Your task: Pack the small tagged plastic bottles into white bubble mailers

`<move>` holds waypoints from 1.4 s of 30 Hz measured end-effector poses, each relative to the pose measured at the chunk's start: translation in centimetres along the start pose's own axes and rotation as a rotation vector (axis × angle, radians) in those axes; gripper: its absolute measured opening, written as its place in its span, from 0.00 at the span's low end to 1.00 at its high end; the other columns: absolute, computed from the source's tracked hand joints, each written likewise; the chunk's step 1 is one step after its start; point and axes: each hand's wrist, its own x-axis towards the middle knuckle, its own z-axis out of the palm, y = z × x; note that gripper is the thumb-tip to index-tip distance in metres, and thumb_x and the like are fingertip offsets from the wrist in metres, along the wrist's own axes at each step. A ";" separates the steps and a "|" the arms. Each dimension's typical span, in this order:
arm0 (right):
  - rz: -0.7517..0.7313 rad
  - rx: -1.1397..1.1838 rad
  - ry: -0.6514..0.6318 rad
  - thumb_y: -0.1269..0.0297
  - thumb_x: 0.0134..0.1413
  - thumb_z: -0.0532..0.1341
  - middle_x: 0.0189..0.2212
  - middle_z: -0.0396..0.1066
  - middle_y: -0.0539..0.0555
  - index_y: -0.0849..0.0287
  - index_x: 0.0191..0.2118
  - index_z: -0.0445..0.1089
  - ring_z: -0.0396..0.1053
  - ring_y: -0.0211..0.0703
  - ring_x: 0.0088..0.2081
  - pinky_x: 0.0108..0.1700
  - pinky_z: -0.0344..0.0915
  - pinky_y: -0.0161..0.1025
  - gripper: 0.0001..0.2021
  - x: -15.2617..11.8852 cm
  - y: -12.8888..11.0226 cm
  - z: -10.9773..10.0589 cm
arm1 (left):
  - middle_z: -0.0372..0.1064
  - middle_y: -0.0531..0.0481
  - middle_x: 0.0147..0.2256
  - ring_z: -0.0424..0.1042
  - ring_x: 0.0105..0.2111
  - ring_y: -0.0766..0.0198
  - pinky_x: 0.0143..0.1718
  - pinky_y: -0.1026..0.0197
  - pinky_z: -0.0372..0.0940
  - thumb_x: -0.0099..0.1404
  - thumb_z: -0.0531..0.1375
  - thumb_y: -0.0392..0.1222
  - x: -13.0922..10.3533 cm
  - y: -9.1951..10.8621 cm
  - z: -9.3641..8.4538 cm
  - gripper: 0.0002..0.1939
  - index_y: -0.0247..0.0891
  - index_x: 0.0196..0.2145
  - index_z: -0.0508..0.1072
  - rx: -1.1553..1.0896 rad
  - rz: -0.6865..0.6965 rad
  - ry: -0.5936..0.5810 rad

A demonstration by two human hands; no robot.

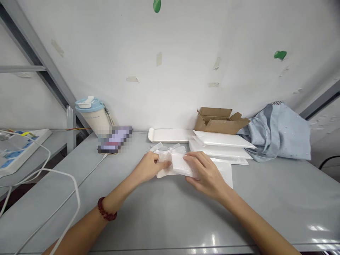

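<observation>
Near the middle of the grey table, my left hand pinches the left part of a white translucent sleeve. My right hand grips a white packet whose left end meets the sleeve; whether it lies inside cannot be made out. Small clear plastic pieces lie just behind my hands. Beyond them is a long white box. White padded envelopes are stacked to the right, and a flat white sheet lies partly behind my right hand.
An open cardboard box stands by the wall, with grey-blue cloth to its right. At the left are a cup with a blue lid, a phone, white cables and a power strip.
</observation>
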 end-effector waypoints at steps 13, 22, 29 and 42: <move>0.137 -0.033 0.179 0.65 0.51 0.58 0.46 0.64 0.58 0.54 0.51 0.60 0.64 0.51 0.47 0.44 0.65 0.47 0.19 0.2 3.0 -2.3 | 0.70 0.53 0.25 0.68 0.25 0.63 0.25 0.65 0.57 0.55 0.54 0.41 0.1 -1.0 -4.6 0.10 0.40 0.31 0.75 0.493 0.185 -0.078; 0.115 -0.020 0.019 0.67 0.51 0.59 0.45 0.64 0.58 0.54 0.50 0.59 0.62 0.51 0.46 0.44 0.64 0.48 0.18 0.3 3.2 -2.3 | 0.71 0.50 0.29 0.69 0.28 0.60 0.25 0.63 0.55 0.53 0.51 0.30 -0.7 -1.6 -1.7 0.16 0.41 0.35 0.72 0.923 0.426 -0.093; 0.151 -0.029 -0.082 0.68 0.51 0.59 0.43 0.65 0.59 0.57 0.48 0.61 0.62 0.53 0.45 0.44 0.64 0.49 0.17 0.2 3.1 -1.5 | 0.65 0.55 0.25 0.64 0.24 0.66 0.27 0.65 0.59 0.56 0.55 0.39 -0.6 0.0 -2.6 0.09 0.38 0.36 0.70 0.440 0.386 0.003; 0.180 0.063 -0.091 0.69 0.50 0.59 0.44 0.64 0.58 0.56 0.50 0.58 0.62 0.52 0.45 0.44 0.65 0.49 0.20 0.2 2.0 -0.9 | 0.68 0.53 0.26 0.66 0.25 0.67 0.28 0.64 0.63 0.60 0.59 0.47 -0.1 -0.1 -2.4 0.15 0.35 0.40 0.71 -0.204 0.246 0.057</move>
